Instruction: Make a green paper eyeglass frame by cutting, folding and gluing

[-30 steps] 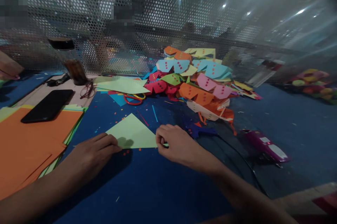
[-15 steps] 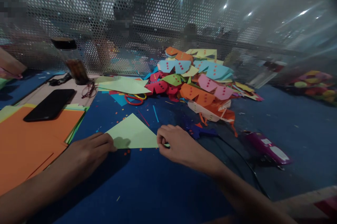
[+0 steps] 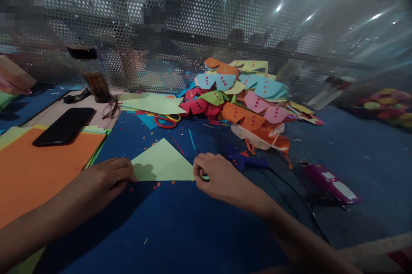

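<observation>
A light green paper triangle (image 3: 162, 164) lies flat on the blue table (image 3: 180, 226). My left hand (image 3: 106, 177) presses its left corner with the fingertips. My right hand (image 3: 215, 176) pinches the triangle's right corner, fingers curled over it. Both hands rest on the table surface, one at each end of the folded edge.
A stack of orange and green sheets (image 3: 41, 166) with a black phone (image 3: 64, 126) on it lies at the left. Scissors (image 3: 165, 120) and a heap of folded coloured paper pieces (image 3: 244, 102) sit behind. A purple glue gun (image 3: 328, 181) with its cord lies at the right. A perforated metal screen (image 3: 193, 29) closes the back.
My left hand has slid leftward along the bottom edge to the triangle's left corner. My right hand has stayed on the right corner.
</observation>
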`<state>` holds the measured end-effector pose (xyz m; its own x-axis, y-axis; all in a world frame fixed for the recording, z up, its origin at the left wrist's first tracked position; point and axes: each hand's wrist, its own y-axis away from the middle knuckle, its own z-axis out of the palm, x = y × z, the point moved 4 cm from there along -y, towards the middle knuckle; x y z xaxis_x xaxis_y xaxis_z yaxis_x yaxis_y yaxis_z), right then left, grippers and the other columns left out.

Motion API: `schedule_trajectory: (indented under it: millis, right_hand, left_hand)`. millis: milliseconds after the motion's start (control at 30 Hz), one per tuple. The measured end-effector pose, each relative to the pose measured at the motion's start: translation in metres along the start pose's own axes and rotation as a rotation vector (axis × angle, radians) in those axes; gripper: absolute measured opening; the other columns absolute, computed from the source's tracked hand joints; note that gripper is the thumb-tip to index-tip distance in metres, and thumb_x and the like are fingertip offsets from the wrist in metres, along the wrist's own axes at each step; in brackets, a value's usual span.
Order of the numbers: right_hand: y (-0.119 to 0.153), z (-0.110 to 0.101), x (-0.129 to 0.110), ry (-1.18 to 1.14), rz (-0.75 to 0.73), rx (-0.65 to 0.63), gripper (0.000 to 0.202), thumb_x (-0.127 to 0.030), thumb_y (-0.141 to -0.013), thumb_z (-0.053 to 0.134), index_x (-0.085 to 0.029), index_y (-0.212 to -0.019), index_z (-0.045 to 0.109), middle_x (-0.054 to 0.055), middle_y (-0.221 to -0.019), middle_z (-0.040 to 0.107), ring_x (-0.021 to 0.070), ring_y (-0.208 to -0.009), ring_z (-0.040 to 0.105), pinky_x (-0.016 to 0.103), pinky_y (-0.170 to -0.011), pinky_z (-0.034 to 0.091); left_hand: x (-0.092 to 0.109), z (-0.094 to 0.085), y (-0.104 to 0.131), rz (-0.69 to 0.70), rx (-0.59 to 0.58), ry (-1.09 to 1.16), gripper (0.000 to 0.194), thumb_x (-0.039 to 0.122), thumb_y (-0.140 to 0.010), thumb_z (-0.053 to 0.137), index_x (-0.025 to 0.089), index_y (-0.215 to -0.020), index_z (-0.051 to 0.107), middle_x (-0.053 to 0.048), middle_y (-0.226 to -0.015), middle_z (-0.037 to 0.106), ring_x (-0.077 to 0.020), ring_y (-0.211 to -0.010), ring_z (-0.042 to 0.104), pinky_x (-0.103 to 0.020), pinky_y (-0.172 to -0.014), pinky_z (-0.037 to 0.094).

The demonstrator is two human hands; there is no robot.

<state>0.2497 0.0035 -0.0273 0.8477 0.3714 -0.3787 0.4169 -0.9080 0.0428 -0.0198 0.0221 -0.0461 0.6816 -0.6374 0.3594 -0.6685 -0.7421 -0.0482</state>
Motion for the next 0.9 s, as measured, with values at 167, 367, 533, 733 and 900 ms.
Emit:
schedule_trajectory:
  millis: [167, 367, 533, 733, 900]
  right_hand:
    - [0.000, 0.000, 0.000, 0.014, 0.002, -0.002, 0.011, -0.009, -0.080, 0.057, -0.019, -0.078, 0.055, 0.000, -0.085, 0.064, 0.0147, -0.080, 0.052, 0.030, -0.073, 0.031]
    - [0.000, 0.000, 0.000, 0.019, 0.003, -0.010, 0.010, -0.009, -0.080, 0.057, -0.019, -0.078, 0.055, 0.000, -0.084, 0.064, 0.0148, -0.080, 0.053, 0.030, -0.073, 0.032]
    - [-0.001, 0.000, 0.000, 0.014, 0.012, -0.019, 0.011, -0.008, -0.079, 0.058, -0.019, -0.079, 0.056, 0.000, -0.084, 0.064, 0.0148, -0.081, 0.053, 0.030, -0.073, 0.032]
    - [-0.001, -0.001, -0.001, 0.022, 0.011, -0.020, 0.011, -0.009, -0.080, 0.058, -0.019, -0.079, 0.056, -0.001, -0.084, 0.064, 0.0149, -0.081, 0.053, 0.030, -0.074, 0.032]
    - [0.000, 0.000, 0.000, 0.019, 0.002, -0.008, 0.011, -0.008, -0.079, 0.058, -0.019, -0.079, 0.056, -0.001, -0.084, 0.064, 0.0146, -0.081, 0.053, 0.030, -0.073, 0.031]
  left_hand:
    - [-0.008, -0.002, -0.002, -0.065, -0.024, 0.061, 0.029, 0.019, -0.091, 0.040, 0.023, -0.085, 0.067, -0.003, -0.090, 0.068, -0.0166, -0.080, 0.066, -0.026, -0.069, 0.047]
    - [-0.017, -0.005, 0.000, -0.148, -0.057, 0.108, 0.026, 0.023, -0.090, 0.043, 0.024, -0.084, 0.068, -0.001, -0.089, 0.069, -0.0161, -0.078, 0.066, -0.026, -0.069, 0.046]
    - [-0.021, -0.009, 0.001, -0.191, -0.100, 0.104, 0.026, 0.023, -0.090, 0.044, 0.025, -0.085, 0.070, 0.000, -0.088, 0.071, -0.0171, -0.078, 0.066, -0.026, -0.069, 0.046]
    - [-0.028, -0.010, 0.001, -0.210, -0.047, 0.115, 0.023, 0.027, -0.085, 0.047, 0.026, -0.079, 0.069, 0.000, -0.082, 0.071, -0.0179, -0.072, 0.065, -0.025, -0.065, 0.045]
    - [-0.039, -0.008, 0.006, -0.250, -0.072, 0.095, 0.023, 0.027, -0.083, 0.046, 0.025, -0.080, 0.069, -0.001, -0.081, 0.071, -0.0185, -0.073, 0.065, -0.027, -0.067, 0.045]
